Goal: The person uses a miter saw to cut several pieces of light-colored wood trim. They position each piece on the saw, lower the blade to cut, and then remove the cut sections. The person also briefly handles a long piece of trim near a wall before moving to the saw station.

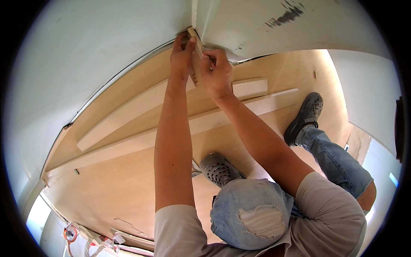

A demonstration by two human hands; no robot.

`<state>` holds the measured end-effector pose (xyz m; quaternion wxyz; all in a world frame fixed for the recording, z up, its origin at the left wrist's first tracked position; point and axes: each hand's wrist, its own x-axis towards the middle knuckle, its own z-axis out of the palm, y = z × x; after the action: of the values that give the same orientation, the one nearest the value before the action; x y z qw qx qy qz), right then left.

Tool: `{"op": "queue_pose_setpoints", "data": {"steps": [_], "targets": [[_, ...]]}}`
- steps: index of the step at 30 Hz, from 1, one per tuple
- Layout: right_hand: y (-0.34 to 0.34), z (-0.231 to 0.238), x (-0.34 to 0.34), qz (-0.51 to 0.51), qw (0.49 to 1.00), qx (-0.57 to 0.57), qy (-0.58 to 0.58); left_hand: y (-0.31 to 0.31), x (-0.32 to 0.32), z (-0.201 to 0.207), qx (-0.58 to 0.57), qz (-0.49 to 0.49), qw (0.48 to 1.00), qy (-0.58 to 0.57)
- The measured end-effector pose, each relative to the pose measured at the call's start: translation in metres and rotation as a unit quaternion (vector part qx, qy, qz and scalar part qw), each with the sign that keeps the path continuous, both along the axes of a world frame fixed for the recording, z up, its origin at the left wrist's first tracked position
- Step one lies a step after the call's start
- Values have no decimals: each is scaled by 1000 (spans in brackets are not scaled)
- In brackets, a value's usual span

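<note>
My left hand [181, 56] is closed round the upper part of a short, light wooden strip [197, 46], with the thumb on its face. The strip stands in the corner where two pale wall panels meet, its top end close to the seam. Just to the right, my right hand [215, 73] is curled beside the strip, fingertips near its edge. A small bit of red shows between those fingers, but the thing they pinch is mostly hidden. Beneath both hands lies a plywood floor sheet [115, 184].
Two long wooden boards, a curved-ended one [124, 112] and a straight one [132, 146], lie across the floor. My feet in grey clogs [219, 169] rest on the plywood. A corded orange-and-grey item [70, 232] and scraps sit at lower left. Wall panels [107, 51] enclose the corner.
</note>
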<state>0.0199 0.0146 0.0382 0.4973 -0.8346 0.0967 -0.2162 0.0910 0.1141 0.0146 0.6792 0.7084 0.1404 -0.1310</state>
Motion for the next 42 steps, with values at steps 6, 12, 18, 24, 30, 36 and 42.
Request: {"op": "queue_pose_setpoints", "data": {"steps": [6, 12, 18, 24, 30, 36, 42], "targets": [[-7, 12, -19, 138, 989, -30, -33, -1, 2, -1, -11, 3, 1000, 12], [-17, 29, -55, 161, 985, -24, -52, 0, 1, -1, -11, 3, 1000, 0], [-22, 29, -52, 92, 994, 15, 52, 1, 1, 6, 20, 8, 999, 29], [3, 23, -11, 54, 998, 27, 35, 0, 4, -8, -15, 9, 999, 27], [3, 14, -9, 93, 996, 11, 11, 1, 4, -7, -6, 5, 1000, 26], [-18, 37, -50, 142, 983, 105, 41, -1, 1, -5, -1, 16, 1000, 14], [-67, 48, -111, 274, 961, -14, 40, -7, 2, -7, -9, 2, 1000, 17]]}}
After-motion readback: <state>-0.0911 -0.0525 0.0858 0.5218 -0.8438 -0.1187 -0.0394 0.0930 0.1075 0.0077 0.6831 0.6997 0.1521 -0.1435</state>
